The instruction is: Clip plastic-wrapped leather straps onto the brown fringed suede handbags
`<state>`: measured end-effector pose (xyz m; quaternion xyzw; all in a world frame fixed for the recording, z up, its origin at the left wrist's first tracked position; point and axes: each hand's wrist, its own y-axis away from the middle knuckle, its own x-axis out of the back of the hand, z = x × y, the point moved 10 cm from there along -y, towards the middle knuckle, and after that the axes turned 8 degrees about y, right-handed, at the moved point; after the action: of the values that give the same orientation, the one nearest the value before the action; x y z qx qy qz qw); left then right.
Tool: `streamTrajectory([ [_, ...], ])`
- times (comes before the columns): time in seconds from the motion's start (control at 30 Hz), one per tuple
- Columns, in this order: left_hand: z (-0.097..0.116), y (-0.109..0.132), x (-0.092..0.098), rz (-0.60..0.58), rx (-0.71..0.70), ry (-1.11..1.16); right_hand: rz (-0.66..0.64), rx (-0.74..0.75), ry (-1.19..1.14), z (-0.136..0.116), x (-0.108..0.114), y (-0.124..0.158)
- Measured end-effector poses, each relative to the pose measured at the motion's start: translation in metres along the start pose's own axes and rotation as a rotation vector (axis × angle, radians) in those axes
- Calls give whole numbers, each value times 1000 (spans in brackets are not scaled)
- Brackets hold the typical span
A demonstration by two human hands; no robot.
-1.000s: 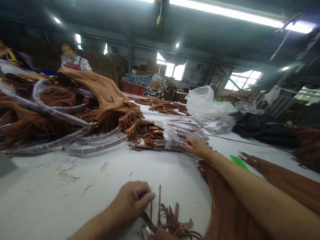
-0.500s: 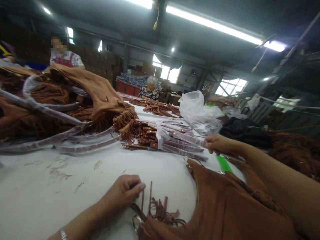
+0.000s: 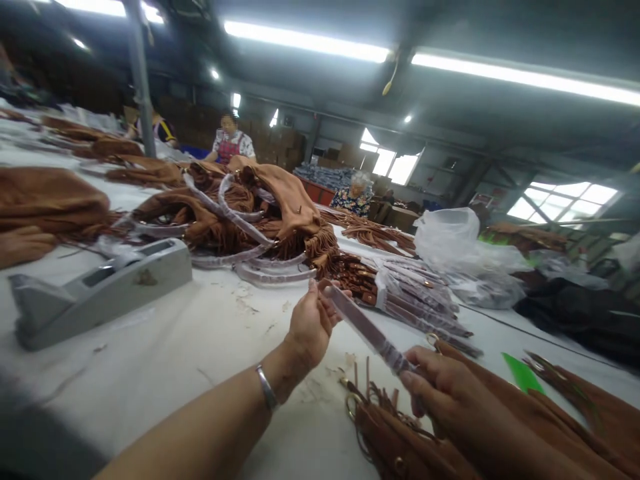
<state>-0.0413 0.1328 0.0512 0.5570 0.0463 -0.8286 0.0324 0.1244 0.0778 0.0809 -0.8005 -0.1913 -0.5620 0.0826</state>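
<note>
My left hand (image 3: pixel 311 328) pinches the upper end of a plastic-wrapped leather strap (image 3: pixel 367 330), and my right hand (image 3: pixel 440 393) grips its lower end. The strap runs slantwise between them, above the table. Below my hands lies a brown suede fringed bag (image 3: pixel 395 427) with a metal ring at its top edge. Farther ahead, a bundle of wrapped straps with brown leather tabs (image 3: pixel 405 297) lies beyond my left hand, not touching it. A silver bangle (image 3: pixel 266 387) circles my left wrist.
A grey metal tape dispenser (image 3: pixel 95 293) stands on the white work table (image 3: pixel 200 340) to the left. Heaped suede bags with wrapped handles (image 3: pixel 235 213) lie ahead. A plastic bag (image 3: pixel 450 240), black cloth (image 3: pixel 580 320) and a green card (image 3: pixel 523 373) lie right. Co-workers sit beyond.
My view has swung left, bringing the grey dispenser into sight. Both hands have risen from the table, and a wrapped strap now hangs between them, away from the bundle my right hand touched earlier.
</note>
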Motion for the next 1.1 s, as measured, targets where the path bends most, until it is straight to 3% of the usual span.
streamTrajectory([
  [0.13, 19, 1, 3, 59, -63, 59, -2, 59, -29, -42, -15, -1],
  [0.27, 18, 4, -2, 25, 8, 41, 53, 159, -29, -76, -33, -4],
  [0.47, 4, 20, -20, -137, 35, -111, 112, 111, -273, -64, -48, -17],
  [0.6, -16, 27, -21, -193, 120, -234, 42, 158, -435, -57, -62, -15],
  [0.7, -29, 31, -22, -242, 187, -341, -86, 155, -588, -53, -72, -13],
  [0.77, -35, 33, -22, -274, 193, -436, -71, 83, -659, -40, -64, -17],
  [0.87, -43, 33, -18, -317, 169, -676, 210, -8, -722, -8, -21, -25],
  [0.97, -52, 31, -10, -372, 100, -1036, 418, 15, -836, 16, 13, -31],
  [1.1, -50, 30, -6, -400, -106, -1608, 443, -8, -965, 37, 12, -39],
])
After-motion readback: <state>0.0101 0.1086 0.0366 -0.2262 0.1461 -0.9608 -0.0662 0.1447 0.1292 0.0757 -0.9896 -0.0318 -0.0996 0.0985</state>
